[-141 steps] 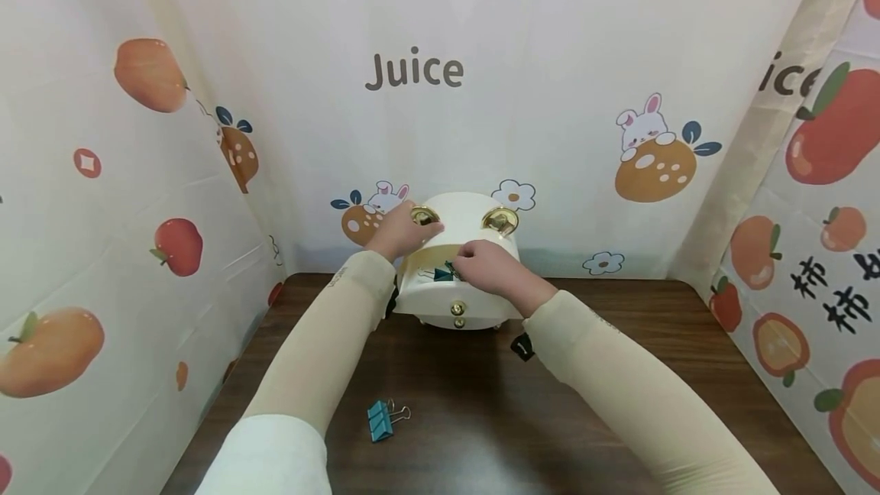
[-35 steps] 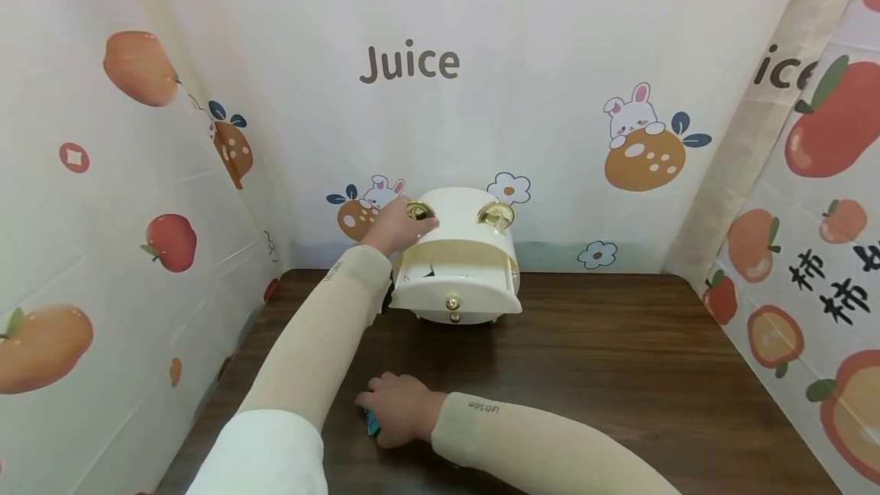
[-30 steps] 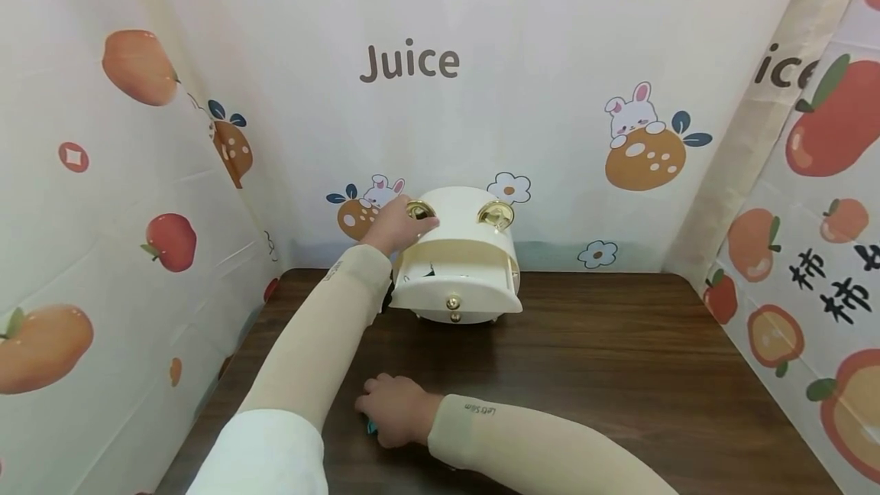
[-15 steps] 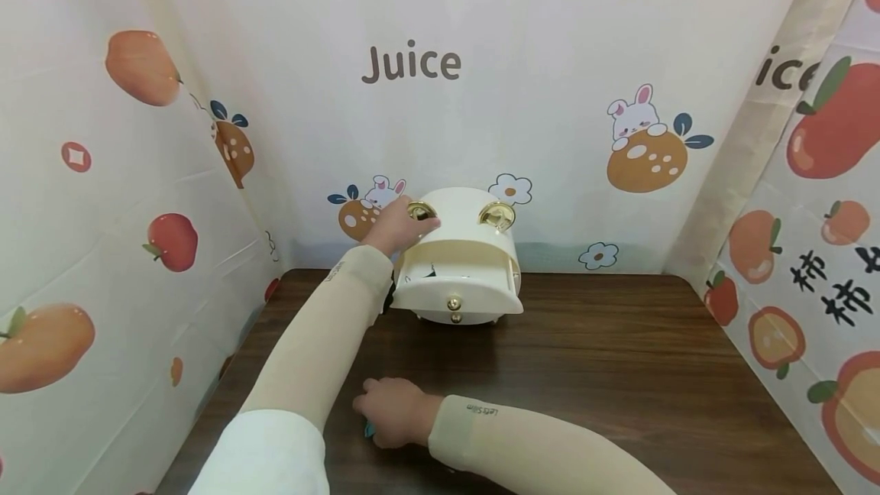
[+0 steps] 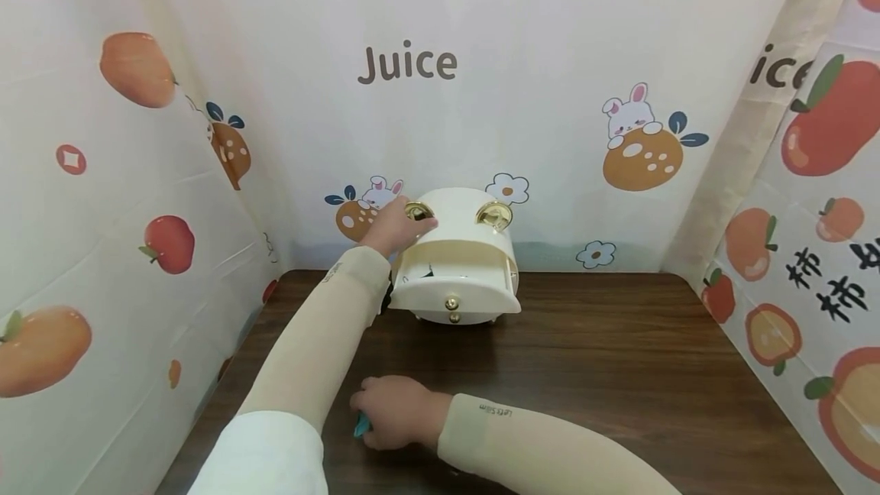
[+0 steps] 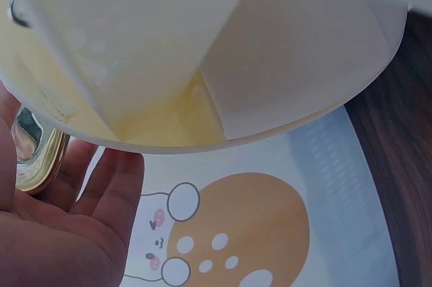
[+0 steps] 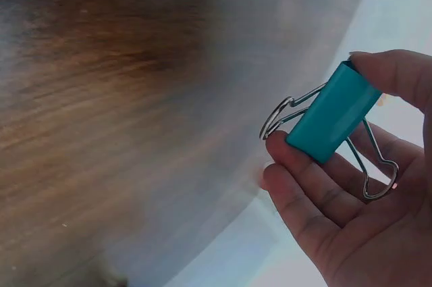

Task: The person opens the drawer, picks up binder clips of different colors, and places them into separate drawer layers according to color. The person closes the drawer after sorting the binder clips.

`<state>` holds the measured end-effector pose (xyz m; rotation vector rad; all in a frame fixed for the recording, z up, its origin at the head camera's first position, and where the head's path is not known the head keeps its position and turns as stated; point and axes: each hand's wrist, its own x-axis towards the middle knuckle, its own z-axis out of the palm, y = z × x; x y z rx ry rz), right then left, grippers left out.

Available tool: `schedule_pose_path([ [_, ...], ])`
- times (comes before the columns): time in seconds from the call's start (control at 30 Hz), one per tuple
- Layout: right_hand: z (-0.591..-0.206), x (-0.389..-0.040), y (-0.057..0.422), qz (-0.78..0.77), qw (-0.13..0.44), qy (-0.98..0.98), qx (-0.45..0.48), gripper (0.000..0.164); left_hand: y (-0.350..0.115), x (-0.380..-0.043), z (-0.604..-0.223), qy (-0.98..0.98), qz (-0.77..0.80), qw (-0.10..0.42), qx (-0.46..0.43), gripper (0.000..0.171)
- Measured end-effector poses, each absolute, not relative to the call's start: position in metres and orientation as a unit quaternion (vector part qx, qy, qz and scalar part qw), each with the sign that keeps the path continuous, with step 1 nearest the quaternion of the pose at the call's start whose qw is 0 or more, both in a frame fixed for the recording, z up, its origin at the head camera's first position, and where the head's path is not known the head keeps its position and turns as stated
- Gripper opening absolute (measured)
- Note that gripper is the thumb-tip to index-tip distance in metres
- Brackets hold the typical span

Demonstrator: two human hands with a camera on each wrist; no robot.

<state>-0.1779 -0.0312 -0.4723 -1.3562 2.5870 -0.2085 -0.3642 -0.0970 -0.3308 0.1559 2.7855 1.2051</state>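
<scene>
My right hand (image 5: 395,412) holds a teal binder clip (image 7: 335,113) between thumb and fingers, low over the table. Its wire handles stick out on both sides in the right wrist view. Farther back stands a small cream drawer box (image 5: 459,205) with gold knobs and two gold-rimmed round eyes on top. Its upper drawer (image 5: 450,294) is pulled out, with a small dark piece partly visible inside. My left hand (image 5: 396,228) grips the box's top left side around the left gold eye (image 6: 42,148), thumb in front and fingers behind.
The box stands on a dark wooden table (image 5: 584,357) near its back edge. White cloth walls (image 5: 550,121) printed with fruit and rabbits rise behind the table and on both sides.
My right hand has left the drawer and come down to the near table, where it has picked up the teal binder clip lying there. My left hand has stayed on the box.
</scene>
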Motion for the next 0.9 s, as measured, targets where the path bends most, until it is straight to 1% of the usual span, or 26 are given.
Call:
schedule_pose_path([
  [0.13,-0.455,-0.179,-0.028,-0.093,0.105,0.879,-0.455,0.016,-0.098,-0.363,-0.33,0.916,0.395,0.046,0.053,0.05],
  [0.4,-0.429,-0.179,-0.016,-0.148,0.115,0.881,-0.434,0.019,-0.096,-0.365,-0.331,0.915,0.396,0.053,0.047,0.048],
  [0.53,-0.419,-0.178,-0.007,-0.169,0.101,0.882,-0.429,0.021,-0.096,-0.366,-0.332,0.916,0.395,0.054,0.044,0.048],
  [0.7,-0.403,-0.178,0.006,-0.206,0.082,0.887,-0.404,0.029,-0.096,-0.366,-0.332,0.915,0.397,0.054,0.048,0.049],
  [0.9,-0.389,-0.176,0.026,-0.259,0.046,0.883,-0.389,0.027,-0.097,-0.365,-0.332,0.914,0.398,0.05,0.05,0.048],
])
